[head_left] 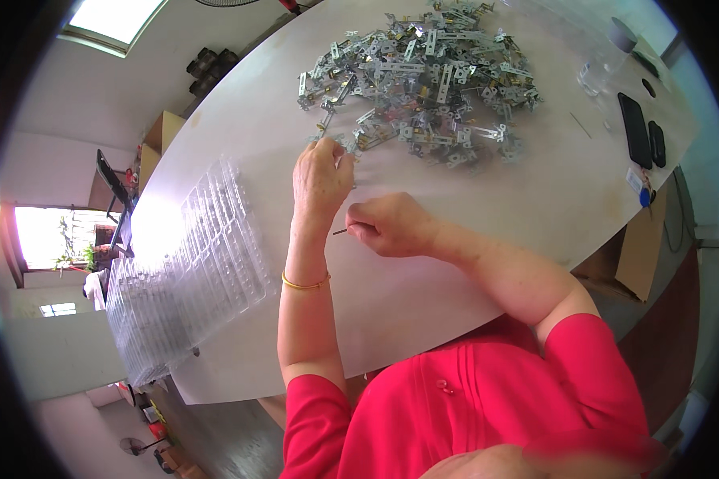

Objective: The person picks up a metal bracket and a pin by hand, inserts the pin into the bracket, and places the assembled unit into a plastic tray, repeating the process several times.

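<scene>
A heap of small metal brackets (415,88) is spread over the far part of the pale desk (551,207). A thin dark rod (339,231) is held in the narrow, closed grip of the right hand (391,223), its tip projecting leftward. The left hand (323,180) is placed at the heap's near edge, fingers bent; whether a bracket is held in its grip cannot be told. Clear plastic trays (224,239) are stacked at the desk's left side; a black phone (635,132) is laid at the right.
</scene>
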